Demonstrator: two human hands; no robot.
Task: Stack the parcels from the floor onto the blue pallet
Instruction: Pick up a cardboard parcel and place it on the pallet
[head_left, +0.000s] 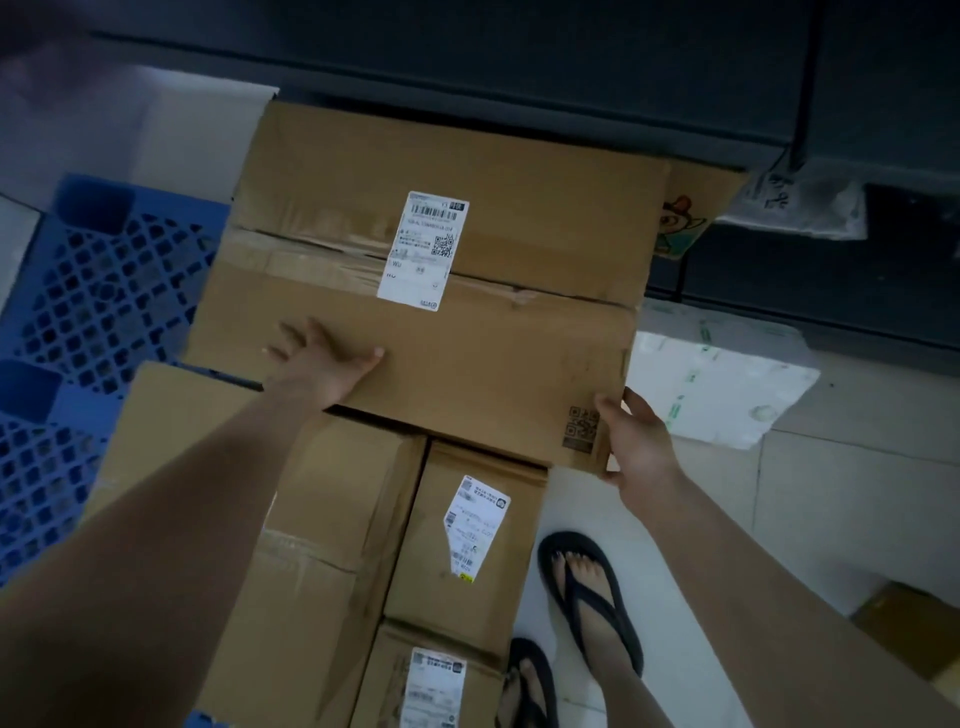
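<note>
A large brown cardboard parcel (519, 218) with a white shipping label lies on top of other boxes over the blue pallet (98, 291). My left hand (322, 358) rests flat on its near top face, fingers spread. My right hand (631, 436) grips its near right corner beside a printed QR code. Below it lie a long box (306, 545) at the left and two smaller labelled boxes (467, 530) (431, 680) at the right. The pallet's lattice shows at the left.
White plastic mailer bags (722, 384) lie on the tiled floor at the right. Another box with a cartoon print (691, 208) sits behind the large parcel. A dark shelf or cabinet (571, 62) runs along the back. My feet in black flip-flops (587, 597) stand beside the stack.
</note>
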